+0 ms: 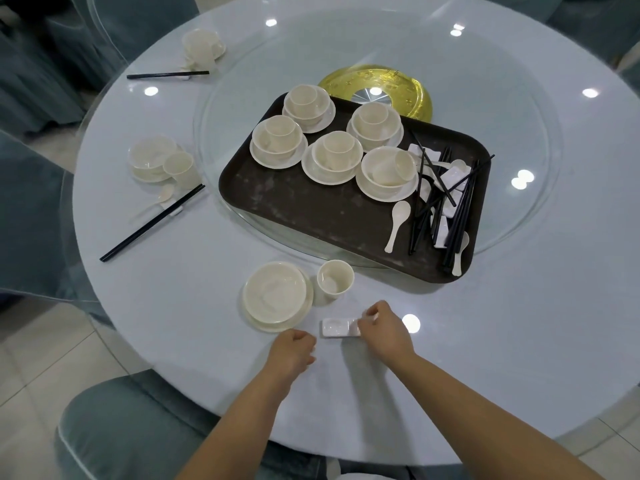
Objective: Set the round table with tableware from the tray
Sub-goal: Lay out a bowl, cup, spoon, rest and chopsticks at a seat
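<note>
Right hand [382, 329] grip pinches a glossy white oblong rest [337, 328]; left hand [294, 348] clenched empty.

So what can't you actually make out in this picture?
Head view:
- Right end of the white ceramic chopstick rest: covered by the right hand.
- Left hand: curled, so anything inside is hidden.
- White rests under the black chopstick pile on the dark brown tray: count unclear.
- Far cream place setting: blurred.

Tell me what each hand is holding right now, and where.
The right hand pinches the right end of the white rest lying on the table. The left hand is curled, holding nothing visible.
</note>
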`<action>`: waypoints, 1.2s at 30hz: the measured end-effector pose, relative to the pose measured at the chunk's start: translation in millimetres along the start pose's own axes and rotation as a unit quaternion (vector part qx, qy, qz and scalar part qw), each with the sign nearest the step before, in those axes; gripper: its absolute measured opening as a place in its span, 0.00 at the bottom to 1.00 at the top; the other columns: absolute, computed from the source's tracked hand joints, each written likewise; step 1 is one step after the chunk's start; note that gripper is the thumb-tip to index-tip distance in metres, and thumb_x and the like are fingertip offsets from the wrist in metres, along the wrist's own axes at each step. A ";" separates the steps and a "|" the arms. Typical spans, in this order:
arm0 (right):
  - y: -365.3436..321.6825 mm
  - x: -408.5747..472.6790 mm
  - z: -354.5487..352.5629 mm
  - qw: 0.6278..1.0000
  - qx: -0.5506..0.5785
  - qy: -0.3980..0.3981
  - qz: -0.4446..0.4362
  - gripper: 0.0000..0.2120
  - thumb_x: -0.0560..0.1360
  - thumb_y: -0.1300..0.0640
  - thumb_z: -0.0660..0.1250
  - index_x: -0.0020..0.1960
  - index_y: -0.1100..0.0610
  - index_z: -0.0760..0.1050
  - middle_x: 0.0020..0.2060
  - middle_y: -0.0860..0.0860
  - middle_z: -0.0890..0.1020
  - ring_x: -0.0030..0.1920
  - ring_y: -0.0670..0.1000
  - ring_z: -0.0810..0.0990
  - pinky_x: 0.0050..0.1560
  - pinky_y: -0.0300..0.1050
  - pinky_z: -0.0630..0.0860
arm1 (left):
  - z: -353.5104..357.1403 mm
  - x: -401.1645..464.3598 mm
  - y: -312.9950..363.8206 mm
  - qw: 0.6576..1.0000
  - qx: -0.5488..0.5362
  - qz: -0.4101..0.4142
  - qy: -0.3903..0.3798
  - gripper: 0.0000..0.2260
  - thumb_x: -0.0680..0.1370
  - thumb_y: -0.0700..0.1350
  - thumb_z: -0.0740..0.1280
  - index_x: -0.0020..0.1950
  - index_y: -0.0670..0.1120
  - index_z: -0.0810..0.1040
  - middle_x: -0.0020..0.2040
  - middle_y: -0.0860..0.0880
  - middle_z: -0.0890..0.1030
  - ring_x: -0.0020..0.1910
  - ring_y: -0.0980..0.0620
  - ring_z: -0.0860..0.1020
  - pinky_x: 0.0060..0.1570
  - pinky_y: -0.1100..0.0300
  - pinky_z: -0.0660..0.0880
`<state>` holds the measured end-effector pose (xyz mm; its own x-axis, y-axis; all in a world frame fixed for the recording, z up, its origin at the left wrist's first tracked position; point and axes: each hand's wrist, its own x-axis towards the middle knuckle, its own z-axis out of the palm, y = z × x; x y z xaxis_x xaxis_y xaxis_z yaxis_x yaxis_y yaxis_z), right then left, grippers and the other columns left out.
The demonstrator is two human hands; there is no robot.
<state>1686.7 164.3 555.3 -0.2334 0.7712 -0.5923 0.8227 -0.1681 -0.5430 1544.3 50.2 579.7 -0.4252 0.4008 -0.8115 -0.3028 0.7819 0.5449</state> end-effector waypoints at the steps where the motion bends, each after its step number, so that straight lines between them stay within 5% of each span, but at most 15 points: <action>1: -4.4 1.3 -2.8 1.000 -0.003 0.018 -0.020 0.12 0.75 0.51 0.64 0.57 0.51 0.69 0.42 0.50 0.80 0.42 0.51 0.79 0.41 0.45 0.74 | 1.9 -0.3 0.2 1.000 0.005 0.002 -0.006 0.03 0.78 0.41 0.64 0.48 0.42 0.76 0.45 0.45 0.78 0.39 0.50 0.77 0.42 0.61 0.76; 6: -38.5 9.5 -13.6 0.992 0.038 -0.005 -0.121 0.29 0.74 0.52 0.69 0.72 0.47 0.62 0.40 0.46 0.78 0.41 0.45 0.77 0.38 0.38 0.70 | 8.6 -1.2 0.4 1.000 0.015 0.007 -0.013 0.09 0.78 0.43 0.65 0.56 0.42 0.75 0.50 0.44 0.80 0.41 0.51 0.78 0.38 0.64 0.74; 12: -56.8 17.8 -6.8 0.986 0.055 -0.037 -0.154 0.26 0.71 0.53 0.71 0.67 0.47 0.66 0.50 0.45 0.79 0.50 0.47 0.77 0.46 0.43 0.73 | 7.1 -0.3 1.3 1.000 0.005 0.004 0.000 0.16 0.79 0.43 0.65 0.65 0.42 0.70 0.56 0.43 0.78 0.43 0.51 0.78 0.38 0.63 0.74; 17: -55.5 23.0 2.2 0.989 0.060 -0.023 -0.136 0.28 0.72 0.53 0.71 0.68 0.48 0.64 0.45 0.43 0.78 0.48 0.47 0.78 0.38 0.37 0.70 | 5.2 0.6 -0.4 1.000 0.001 0.010 0.013 0.18 0.79 0.43 0.65 0.67 0.41 0.69 0.62 0.42 0.76 0.45 0.49 0.78 0.47 0.60 0.74; 20: -41.7 18.9 2.3 0.993 -0.001 0.001 -0.117 0.33 0.71 0.47 0.70 0.72 0.48 0.60 0.41 0.43 0.77 0.41 0.45 0.77 0.37 0.38 0.71 | 6.1 1.5 -0.4 1.000 0.002 0.014 0.015 0.16 0.79 0.43 0.65 0.66 0.41 0.70 0.60 0.42 0.77 0.44 0.49 0.79 0.43 0.61 0.75; 23: -13.4 6.4 -1.2 0.980 -0.116 -0.012 -0.159 0.37 0.69 0.40 0.71 0.72 0.48 0.59 0.54 0.44 0.74 0.50 0.48 0.78 0.48 0.46 0.77 | 5.2 3.4 -1.4 0.999 0.011 0.025 0.028 0.16 0.78 0.43 0.65 0.66 0.42 0.71 0.58 0.44 0.78 0.43 0.50 0.79 0.47 0.59 0.76; 29: 15.8 1.7 -4.4 0.954 -0.195 -0.049 -0.221 0.22 0.73 0.49 0.70 0.64 0.51 0.70 0.59 0.48 0.69 0.51 0.52 0.77 0.50 0.47 0.76 | 0.9 6.2 -5.2 0.996 -0.012 0.057 0.061 0.12 0.77 0.41 0.64 0.60 0.45 0.72 0.48 0.50 0.76 0.43 0.49 0.80 0.51 0.54 0.78; 36: -3.0 15.1 0.5 0.959 -0.181 -0.037 -0.213 0.17 0.75 0.54 0.68 0.63 0.54 0.73 0.56 0.51 0.71 0.50 0.53 0.77 0.51 0.44 0.74 | -2.6 5.0 -12.7 0.994 -0.016 0.090 0.058 0.14 0.77 0.40 0.63 0.61 0.51 0.71 0.47 0.48 0.78 0.44 0.51 0.80 0.56 0.49 0.78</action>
<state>1680.5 176.1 547.7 -0.6142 0.6740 -0.4105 0.7671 0.3876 -0.5113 1543.8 41.1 569.3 -0.5701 0.4732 -0.6716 -0.2391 0.6865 0.6867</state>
